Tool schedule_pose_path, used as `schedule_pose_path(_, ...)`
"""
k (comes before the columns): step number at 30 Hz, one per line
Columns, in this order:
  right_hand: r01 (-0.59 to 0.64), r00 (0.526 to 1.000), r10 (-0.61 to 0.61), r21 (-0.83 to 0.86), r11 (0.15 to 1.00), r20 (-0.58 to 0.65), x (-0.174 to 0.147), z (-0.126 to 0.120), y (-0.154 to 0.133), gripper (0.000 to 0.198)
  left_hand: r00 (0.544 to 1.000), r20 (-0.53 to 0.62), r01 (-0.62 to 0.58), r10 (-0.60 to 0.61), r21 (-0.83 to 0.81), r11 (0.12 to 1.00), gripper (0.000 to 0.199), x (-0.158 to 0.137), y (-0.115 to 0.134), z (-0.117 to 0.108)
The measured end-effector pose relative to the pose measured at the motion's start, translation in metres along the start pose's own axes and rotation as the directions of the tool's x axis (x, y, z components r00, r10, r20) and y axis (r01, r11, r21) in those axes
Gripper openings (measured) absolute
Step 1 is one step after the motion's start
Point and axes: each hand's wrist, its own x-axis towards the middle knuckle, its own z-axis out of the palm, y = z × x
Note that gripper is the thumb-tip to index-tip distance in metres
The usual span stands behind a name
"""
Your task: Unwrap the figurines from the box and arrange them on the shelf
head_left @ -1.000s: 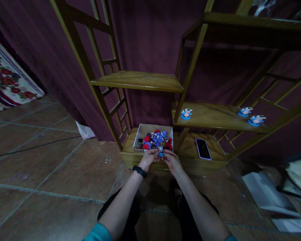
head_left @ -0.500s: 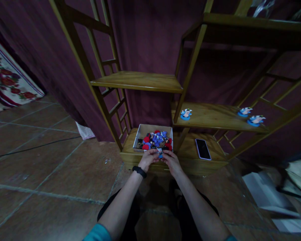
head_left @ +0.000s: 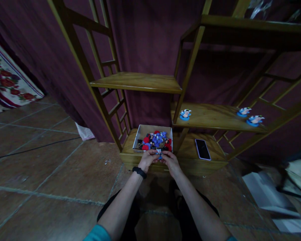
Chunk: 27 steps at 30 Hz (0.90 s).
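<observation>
Between the fingertips of my left hand and my right hand, a small blue-and-white figurine is pinched from both sides. Both hands are closed on it, just in front of a shallow cardboard box. Inside the box lie several small figures in red, purple-blue and black, piled loosely. On the right-hand shelf stand a pink-and-blue figurine at the left end and two similar figurines at the right end, all on round blue bases.
The wooden shelf unit stands against a dark red curtain. A phone lies on the low board right of the box. White boxes sit on the tiled floor at right, and a black cable runs across it at left.
My hands stay in nearly the same place on the figurine, which shows a little more upright between the fingertips. The view has shifted very slightly.
</observation>
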Motion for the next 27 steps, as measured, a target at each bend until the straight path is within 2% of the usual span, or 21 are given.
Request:
schedule_pose_path(5,-0.041,0.999,0.04,0.143,0.989,0.013,-0.0005,-0.0004,-0.004,0.027,0.999,0.023,0.042,-0.04,-0.053,0.998,0.031,-0.0021,0.0035,0.0009)
schedule_pose_path(9,-0.08,0.997,0.081,0.191,0.978,0.005,0.0001,-0.0008,-0.0073,0.024,0.998,0.035,0.058,-0.055,-0.102,0.993,0.028,-0.0022,0.0041,0.0008)
schedule_pose_path(14,-0.115,0.993,0.117,0.19,0.975,0.001,-0.0001,-0.0012,-0.0092,0.024,0.998,-0.007,0.068,-0.069,-0.099,0.993,0.03,-0.0013,0.0041,0.0004)
schedule_pose_path(27,-0.118,0.993,0.115,0.146,0.982,0.028,0.0043,-0.0073,-0.001,0.029,0.999,-0.015,0.043,-0.044,-0.097,0.994,0.026,-0.005,0.0061,0.003)
